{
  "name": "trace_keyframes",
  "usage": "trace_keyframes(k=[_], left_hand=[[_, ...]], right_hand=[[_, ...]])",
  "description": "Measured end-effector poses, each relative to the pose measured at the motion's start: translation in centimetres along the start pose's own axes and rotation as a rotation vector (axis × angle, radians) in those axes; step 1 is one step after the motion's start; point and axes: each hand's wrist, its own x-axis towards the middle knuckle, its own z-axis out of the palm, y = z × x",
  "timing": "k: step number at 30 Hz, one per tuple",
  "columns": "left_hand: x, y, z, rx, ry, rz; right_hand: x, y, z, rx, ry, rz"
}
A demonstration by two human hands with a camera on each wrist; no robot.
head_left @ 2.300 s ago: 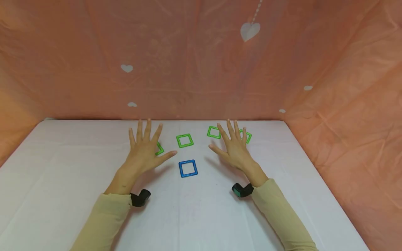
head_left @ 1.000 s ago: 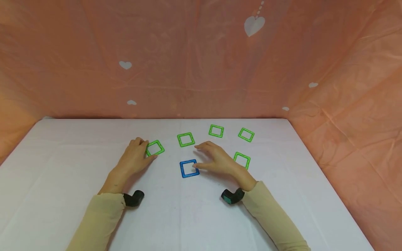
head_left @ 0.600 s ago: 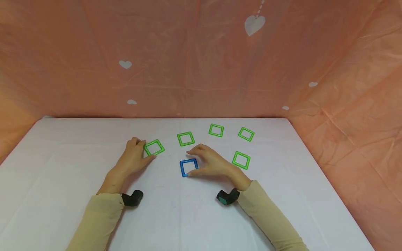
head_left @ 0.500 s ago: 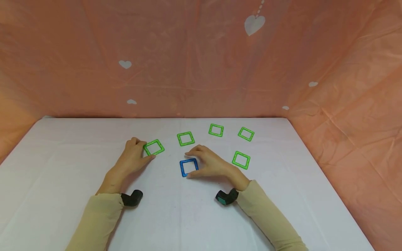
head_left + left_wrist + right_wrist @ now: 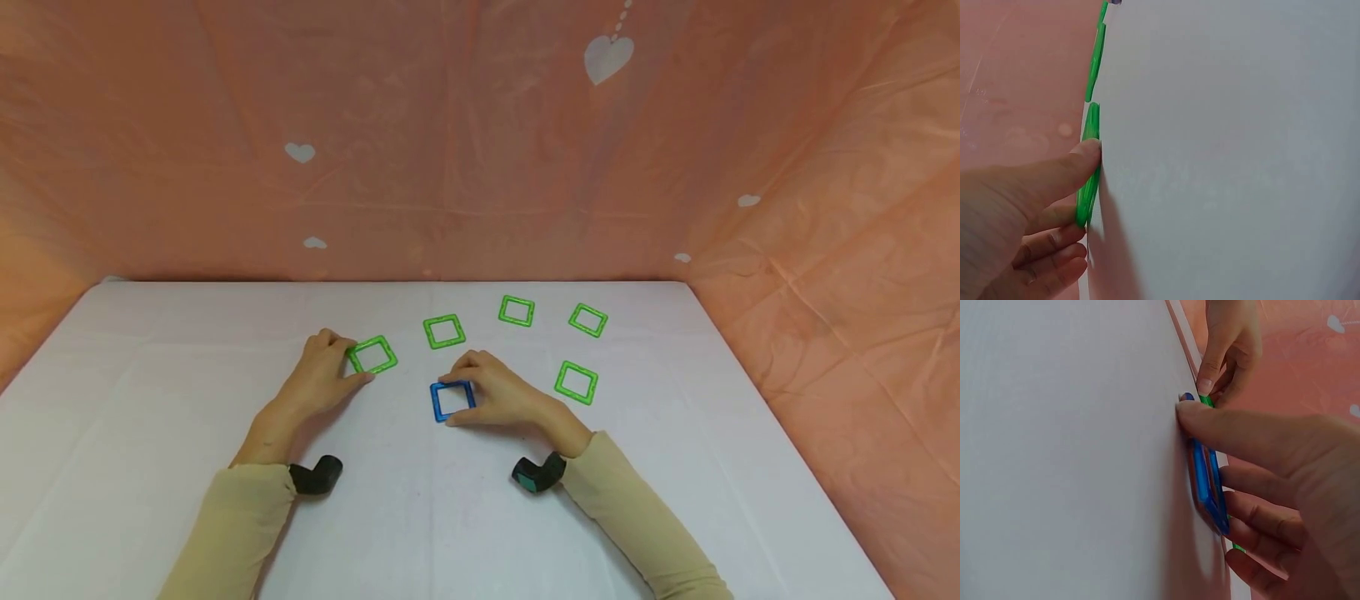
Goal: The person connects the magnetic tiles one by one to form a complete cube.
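In the head view my left hand [image 5: 318, 375] grips a green square magnetic tile [image 5: 390, 350], an open frame, by its left side. The left wrist view has the thumb on the near edge of this green tile [image 5: 1089, 187] and the fingers curled at its far end. To the right, my right hand [image 5: 502, 387] pinches a blue square magnetic tile [image 5: 434, 403] between thumb and fingers. Seen from the right wrist, the thumb lies on one end of the blue tile [image 5: 1202, 472] and fingertips meet its far side. It is slightly tilted against the white surface.
Green tiles lie flat on the white table [image 5: 427, 517]: one behind the blue tile [image 5: 427, 333], two farther back, a rear-middle tile [image 5: 518, 298] and a rear-right tile [image 5: 592, 310], and one right of my right hand [image 5: 581, 368]. An orange curtain [image 5: 450, 167] hangs behind.
Both hands were spread wide over the table. My left hand has taken hold of the green tile; my right has moved left and its fingers have closed onto the blue tile, uncovering green tiles.
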Motion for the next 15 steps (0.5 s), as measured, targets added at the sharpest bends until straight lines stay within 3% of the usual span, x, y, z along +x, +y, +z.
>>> trace_keyframes(k=[15], left_hand=[[0.12,0.41,0.68,-0.015,-0.001,0.068]], right_hand=[[-0.33,0.63,-0.53,0.042,0.101,0.023]])
